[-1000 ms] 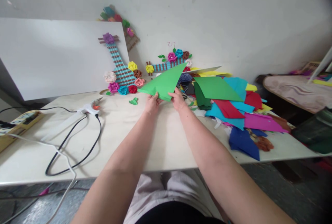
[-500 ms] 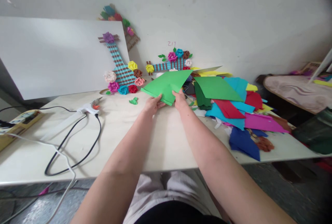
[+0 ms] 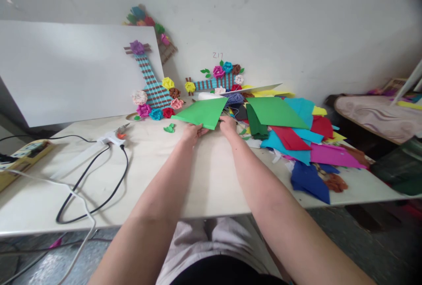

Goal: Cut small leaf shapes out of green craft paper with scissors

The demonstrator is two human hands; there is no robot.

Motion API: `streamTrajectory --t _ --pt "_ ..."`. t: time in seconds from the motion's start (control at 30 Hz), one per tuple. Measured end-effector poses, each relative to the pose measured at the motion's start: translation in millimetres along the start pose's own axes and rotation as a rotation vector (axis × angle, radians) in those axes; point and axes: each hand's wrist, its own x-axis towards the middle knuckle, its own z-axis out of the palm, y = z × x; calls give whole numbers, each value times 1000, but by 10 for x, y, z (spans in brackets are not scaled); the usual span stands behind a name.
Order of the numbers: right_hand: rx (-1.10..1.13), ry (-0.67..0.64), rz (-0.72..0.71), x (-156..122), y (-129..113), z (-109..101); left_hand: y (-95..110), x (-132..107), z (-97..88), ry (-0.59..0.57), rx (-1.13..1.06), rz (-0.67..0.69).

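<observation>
A green paper sheet [image 3: 201, 111] with a narrow fold along its near edge is tilted just above the table. My left hand [image 3: 194, 133] grips that near edge, thumb on top and fingers beneath. Just off the sheet's right edge is my right hand [image 3: 228, 125], its fingers curled together; whether they touch the paper or hold something small I cannot make out. Small cut green paper leaves [image 3: 169, 128] lie left of the sheet. Behind it stand two guitar-shaped decorations, a taller one [image 3: 152, 83] and a lower one [image 3: 211, 83], both trimmed with paper flowers.
Right of my hands, coloured paper sheets and scraps [image 3: 296, 140] pile up, another green sheet [image 3: 277, 112] on top. A white glue gun [image 3: 112, 138] with a looping black cord lies left, near a power strip [image 3: 29, 157]. A white board [image 3: 79, 74] leans against the wall.
The green sheet has come down lower and slightly left, tilting flatter. My right hand has slipped off its face to beside the right edge. My left hand keeps its grip.
</observation>
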Motion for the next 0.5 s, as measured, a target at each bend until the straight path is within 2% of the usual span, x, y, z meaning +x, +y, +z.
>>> streamTrajectory --t 0.17,0.23,0.37,0.5 --pt "-304 -95 40 -81 8 -29 -23 46 -43 -25 -21 38" --pt "-328 -121 25 -98 4 -21 -26 63 -57 -29 -25 72" --pt "-340 -64 26 -110 23 13 -20 71 -59 -21 -47 112" --pt "-388 -69 50 -96 44 38 -11 49 -52 1 -100 128"
